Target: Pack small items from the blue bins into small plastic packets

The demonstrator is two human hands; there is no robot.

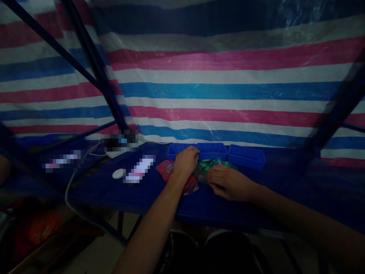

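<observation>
My left hand (186, 163) reaches over a red plastic bag (191, 185) to the front of the left blue tray (173, 149). Its fingers are bent together at the fingertips; anything between them is too dark and small to make out. My right hand (229, 183) rests low over the table beside a green plastic bag (212, 163), fingers curled inward at the bag's near edge. Whatever those fingers hold is hidden. A middle blue tray (212, 153) stands just behind the green bag, with small things in it that I cannot identify. A right blue tray (247, 155) adjoins it.
On the blue table (114, 194) to the left lie a phone (140, 168), a round white object (119, 174) and a white power strip (116, 152) with cables. Dark metal posts (112, 102) frame a striped tarp (228, 91). Part of another person shows at far left.
</observation>
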